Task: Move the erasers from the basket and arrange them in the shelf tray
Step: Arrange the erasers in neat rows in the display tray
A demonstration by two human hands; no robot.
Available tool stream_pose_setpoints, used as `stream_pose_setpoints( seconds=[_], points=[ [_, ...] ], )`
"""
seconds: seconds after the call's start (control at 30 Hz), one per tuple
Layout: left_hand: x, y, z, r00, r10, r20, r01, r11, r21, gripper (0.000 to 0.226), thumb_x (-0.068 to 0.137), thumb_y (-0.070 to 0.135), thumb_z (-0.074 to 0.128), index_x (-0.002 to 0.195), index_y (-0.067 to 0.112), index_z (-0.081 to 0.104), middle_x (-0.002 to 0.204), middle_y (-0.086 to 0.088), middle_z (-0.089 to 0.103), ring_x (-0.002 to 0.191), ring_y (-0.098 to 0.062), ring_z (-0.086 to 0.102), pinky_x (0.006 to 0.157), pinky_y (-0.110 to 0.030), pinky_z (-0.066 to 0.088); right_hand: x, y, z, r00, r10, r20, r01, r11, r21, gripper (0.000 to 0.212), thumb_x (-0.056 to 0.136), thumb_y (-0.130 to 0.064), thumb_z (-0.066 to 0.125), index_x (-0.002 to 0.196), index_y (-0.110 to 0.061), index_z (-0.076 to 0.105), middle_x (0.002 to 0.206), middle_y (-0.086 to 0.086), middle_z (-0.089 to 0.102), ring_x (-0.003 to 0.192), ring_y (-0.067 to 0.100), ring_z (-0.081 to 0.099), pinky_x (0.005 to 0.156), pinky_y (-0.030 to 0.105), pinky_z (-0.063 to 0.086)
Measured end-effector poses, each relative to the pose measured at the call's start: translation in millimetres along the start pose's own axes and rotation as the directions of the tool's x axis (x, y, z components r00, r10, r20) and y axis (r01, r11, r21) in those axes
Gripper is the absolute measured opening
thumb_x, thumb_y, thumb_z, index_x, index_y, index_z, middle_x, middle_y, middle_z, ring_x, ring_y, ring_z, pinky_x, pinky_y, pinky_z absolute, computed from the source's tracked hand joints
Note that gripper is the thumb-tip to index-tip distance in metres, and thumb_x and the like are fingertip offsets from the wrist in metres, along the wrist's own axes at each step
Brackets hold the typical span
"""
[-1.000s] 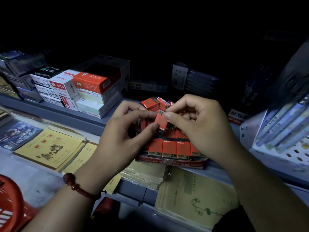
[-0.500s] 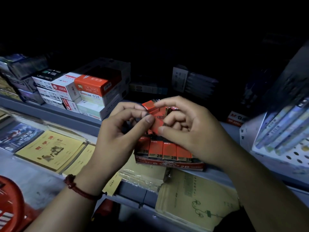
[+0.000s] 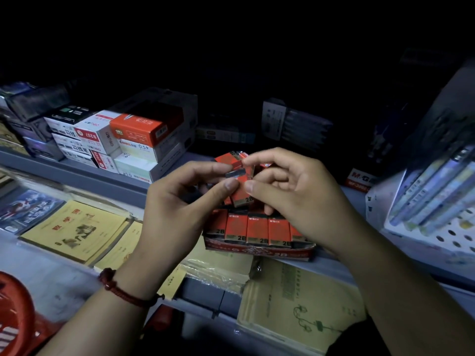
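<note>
A red cardboard shelf tray (image 3: 259, 250) marked 2B sits on the grey shelf edge, with a front row of several red 2B erasers (image 3: 257, 229) standing upright in it. Above the tray both hands hold a red eraser (image 3: 241, 194) between them. My left hand (image 3: 180, 209) pinches its left side with thumb and forefinger. My right hand (image 3: 295, 191) pinches its right side, and the fingers cover the back rows of the tray. The red basket (image 3: 15, 312) shows only as a rim at the bottom left corner.
Stacked white and orange stationery boxes (image 3: 123, 140) stand on the shelf to the left. Yellow exercise books (image 3: 74, 229) and wrapped books (image 3: 295, 304) lie on the lower shelf. Pen packs on a white perforated rack (image 3: 437, 201) lean at the right.
Both hands have stayed over the tray while turning the held eraser between the fingertips. The right hand's fingers have lifted slightly, and more of the front row shows.
</note>
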State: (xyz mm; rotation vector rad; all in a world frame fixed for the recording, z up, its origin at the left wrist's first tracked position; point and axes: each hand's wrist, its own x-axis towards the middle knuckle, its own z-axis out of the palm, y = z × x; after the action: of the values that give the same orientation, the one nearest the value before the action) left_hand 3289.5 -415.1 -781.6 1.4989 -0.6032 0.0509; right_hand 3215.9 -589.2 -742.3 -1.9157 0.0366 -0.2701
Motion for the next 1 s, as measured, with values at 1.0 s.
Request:
stream_pose_setpoints(
  seconds=[1.0],
  points=[
    [2,-15,-4,0.999,0.035,0.009,-0.036,0.967,0.253,0.025,0.098,0.01,0.066,0.1,0.035,0.07,0.076,0.01,0.055,0.064,-0.006,0.054,0.057,-0.015,0.044,1,12,-2,0.995,-0.071,-0.068,0.014,0.784,-0.621,0.018,0.088,-0.016,0.067,0.076,-0.025,0.077,0.083,-0.013,0.067,0.077,-0.001,0.062,0.068,0.018,0.051]
  ],
)
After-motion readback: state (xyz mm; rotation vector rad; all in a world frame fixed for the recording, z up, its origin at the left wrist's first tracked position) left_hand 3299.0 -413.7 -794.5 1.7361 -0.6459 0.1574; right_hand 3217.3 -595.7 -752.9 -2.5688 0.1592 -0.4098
